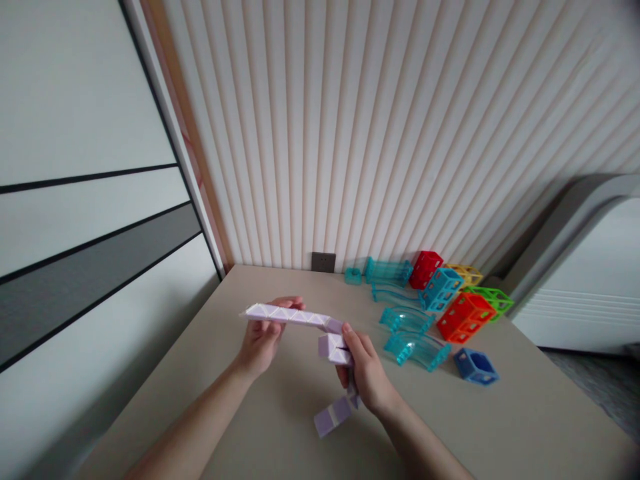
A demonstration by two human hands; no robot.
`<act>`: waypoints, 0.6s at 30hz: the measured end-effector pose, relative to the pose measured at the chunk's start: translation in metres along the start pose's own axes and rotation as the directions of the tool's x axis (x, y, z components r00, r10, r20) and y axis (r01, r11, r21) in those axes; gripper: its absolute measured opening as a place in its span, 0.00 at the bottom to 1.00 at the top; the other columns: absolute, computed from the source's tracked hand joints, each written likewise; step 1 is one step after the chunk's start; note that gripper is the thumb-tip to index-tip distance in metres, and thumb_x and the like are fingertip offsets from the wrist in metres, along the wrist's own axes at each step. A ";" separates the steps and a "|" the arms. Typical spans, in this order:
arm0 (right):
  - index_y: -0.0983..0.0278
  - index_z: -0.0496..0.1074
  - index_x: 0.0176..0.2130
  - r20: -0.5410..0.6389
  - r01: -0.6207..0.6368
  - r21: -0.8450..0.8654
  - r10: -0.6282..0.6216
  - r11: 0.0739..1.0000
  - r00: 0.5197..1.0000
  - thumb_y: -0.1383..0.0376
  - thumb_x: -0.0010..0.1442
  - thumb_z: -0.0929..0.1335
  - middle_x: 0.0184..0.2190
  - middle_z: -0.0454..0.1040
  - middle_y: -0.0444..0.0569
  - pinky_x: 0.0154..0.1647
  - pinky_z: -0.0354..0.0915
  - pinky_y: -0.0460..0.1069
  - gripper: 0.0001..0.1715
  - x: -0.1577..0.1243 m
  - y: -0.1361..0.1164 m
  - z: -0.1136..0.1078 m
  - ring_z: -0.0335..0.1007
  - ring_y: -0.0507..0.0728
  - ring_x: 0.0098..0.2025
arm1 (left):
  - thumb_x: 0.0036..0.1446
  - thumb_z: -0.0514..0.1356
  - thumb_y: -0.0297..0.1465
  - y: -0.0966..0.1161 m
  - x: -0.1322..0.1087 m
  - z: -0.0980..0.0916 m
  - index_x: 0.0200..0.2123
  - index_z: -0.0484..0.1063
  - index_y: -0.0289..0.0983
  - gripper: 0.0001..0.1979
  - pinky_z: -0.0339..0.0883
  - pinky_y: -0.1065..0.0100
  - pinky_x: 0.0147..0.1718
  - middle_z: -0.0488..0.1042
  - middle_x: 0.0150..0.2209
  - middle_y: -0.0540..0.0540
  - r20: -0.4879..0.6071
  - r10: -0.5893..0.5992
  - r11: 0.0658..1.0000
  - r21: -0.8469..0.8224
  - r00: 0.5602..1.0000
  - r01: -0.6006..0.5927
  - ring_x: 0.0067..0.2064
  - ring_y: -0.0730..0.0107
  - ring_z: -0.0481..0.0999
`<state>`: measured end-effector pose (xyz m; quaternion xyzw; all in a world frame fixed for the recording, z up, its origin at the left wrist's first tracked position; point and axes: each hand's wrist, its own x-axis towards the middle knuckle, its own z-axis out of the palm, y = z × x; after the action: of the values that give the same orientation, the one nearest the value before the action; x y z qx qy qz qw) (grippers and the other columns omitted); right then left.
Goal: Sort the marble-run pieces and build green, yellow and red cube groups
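A long lilac and white twist puzzle (293,315) made of wedge-shaped segments is held above the beige table (260,427). My left hand (263,340) is closed round its straight left stretch, fingers curled over the top. My right hand (367,373) grips the bent part where the chain folds down. The puzzle's tail end (333,417) hangs below that hand, just over the tabletop.
Coloured plastic pieces lie at the table's far right: translucent teal curved tracks (415,347), red (426,268), orange (465,317), green (493,298), yellow (465,273) and blue (475,367) open cubes. A ribbed wall with a socket (323,261) stands behind. A white appliance (585,280) is at right.
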<state>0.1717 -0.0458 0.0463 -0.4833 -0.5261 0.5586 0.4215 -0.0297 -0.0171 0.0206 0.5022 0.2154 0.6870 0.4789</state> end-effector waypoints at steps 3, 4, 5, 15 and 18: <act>0.61 0.63 0.22 0.041 -0.043 0.061 0.041 0.997 0.998 0.34 0.61 0.59 0.09 0.58 0.38 0.13 0.47 0.44 0.37 0.001 0.002 0.002 0.49 0.48 0.12 | 0.52 0.71 0.42 0.001 -0.003 0.006 0.55 0.75 0.43 0.27 0.74 0.52 0.53 0.78 0.55 0.37 0.068 -0.162 0.984 0.081 0.984 0.156 0.53 0.51 0.80; 0.61 0.64 0.23 0.075 -0.046 0.064 0.041 0.997 0.996 0.34 0.61 0.59 0.09 0.58 0.37 0.13 0.47 0.43 0.37 0.001 0.003 0.003 0.49 0.48 0.12 | 0.54 0.71 0.41 0.001 -0.005 0.008 0.56 0.75 0.42 0.27 0.73 0.52 0.54 0.78 0.55 0.36 0.089 -0.214 0.971 0.127 0.973 0.202 0.54 0.50 0.79; 0.62 0.65 0.24 0.112 -0.038 0.059 0.031 0.998 0.993 0.34 0.61 0.60 0.10 0.59 0.37 0.13 0.48 0.43 0.37 0.001 0.004 0.004 0.50 0.48 0.12 | 0.55 0.70 0.40 0.000 -0.007 0.011 0.55 0.76 0.41 0.24 0.74 0.52 0.54 0.79 0.54 0.35 0.099 -0.257 0.955 0.177 0.961 0.237 0.54 0.50 0.80; 0.66 0.71 0.34 0.232 0.119 -0.021 -0.111 0.993 0.966 0.36 0.64 0.60 0.18 0.61 0.38 0.17 0.51 0.43 0.37 -0.004 0.003 0.009 0.56 0.47 0.18 | 0.59 0.64 0.45 0.005 -0.010 0.017 0.49 0.81 0.41 0.19 0.74 0.51 0.54 0.80 0.53 0.39 0.113 -0.306 0.894 0.375 0.945 0.245 0.55 0.48 0.80; 0.65 0.70 0.34 0.221 0.110 -0.032 -0.100 0.993 0.970 0.35 0.63 0.60 0.18 0.62 0.38 0.17 0.52 0.43 0.37 -0.007 0.001 0.009 0.57 0.48 0.18 | 0.60 0.63 0.47 0.011 -0.005 0.014 0.52 0.79 0.41 0.22 0.70 0.50 0.58 0.79 0.55 0.39 0.179 -0.326 0.879 0.419 0.928 0.228 0.57 0.48 0.77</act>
<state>0.1641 -0.0542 0.0456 -0.3996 -0.6064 0.5734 0.3792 -0.0213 -0.0293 0.0320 0.6316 0.3576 0.4868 0.4859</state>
